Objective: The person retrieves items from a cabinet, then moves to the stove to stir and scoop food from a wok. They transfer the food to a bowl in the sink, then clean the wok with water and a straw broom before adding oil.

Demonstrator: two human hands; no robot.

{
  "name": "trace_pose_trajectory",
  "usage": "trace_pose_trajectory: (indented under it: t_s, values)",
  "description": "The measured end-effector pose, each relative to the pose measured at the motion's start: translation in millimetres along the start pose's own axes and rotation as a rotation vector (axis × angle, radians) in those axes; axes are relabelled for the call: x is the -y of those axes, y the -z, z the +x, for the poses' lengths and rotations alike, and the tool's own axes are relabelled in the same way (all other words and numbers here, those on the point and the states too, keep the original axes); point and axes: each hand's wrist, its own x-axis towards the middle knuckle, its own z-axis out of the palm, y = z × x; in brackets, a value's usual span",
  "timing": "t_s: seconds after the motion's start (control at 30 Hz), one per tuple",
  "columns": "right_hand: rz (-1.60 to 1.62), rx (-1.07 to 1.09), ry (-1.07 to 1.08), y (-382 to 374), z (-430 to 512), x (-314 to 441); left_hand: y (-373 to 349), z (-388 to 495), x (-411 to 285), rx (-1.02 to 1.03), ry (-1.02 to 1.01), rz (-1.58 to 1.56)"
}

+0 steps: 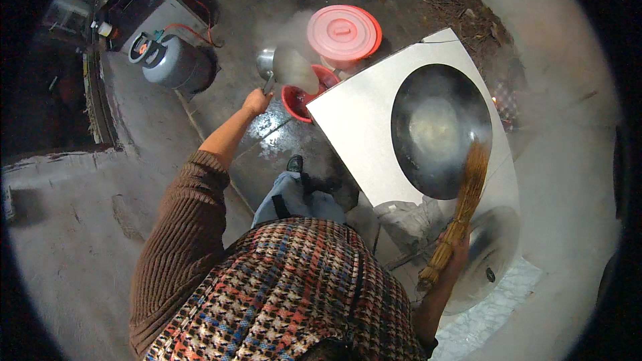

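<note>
My left hand grips the handle of a metal ladle, held out over the floor. A pale, steamy blur lies between the ladle and a red plastic basin, hiding part of the basin. In my right hand is a bundled straw brush, its bristle end at the near right rim of a large dark wok. The wok is set into a white-topped stove. Steam and some cloudy liquid show in the wok's bottom, though haze blurs them.
A red bucket with a pink lid stands behind the stove corner. A gas cylinder with an orange hose is at the left. A round metal lid leans at the right, near a crumpled grey bag. Wet floor shines below the basin.
</note>
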Motion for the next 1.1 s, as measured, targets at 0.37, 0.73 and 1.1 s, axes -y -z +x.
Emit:
trace_pose_trajectory:
  t_s: [0.37,0.73,1.1]
  values:
    - [0.05,0.005,-0.027,-32.2,-5.7,14.2,43.3,5.9,-47.4,-0.145,-0.212,0.618]
    - [0.18,0.015,-0.288,-12.4,-6.3,-16.1,34.1,45.0,-79.7,0.316,-0.06,-0.317]
    - [0.297,-0.155,-0.216,1.2,-14.8,-64.8,-11.7,-106.3,-353.4,0.9,-0.165,-0.581]
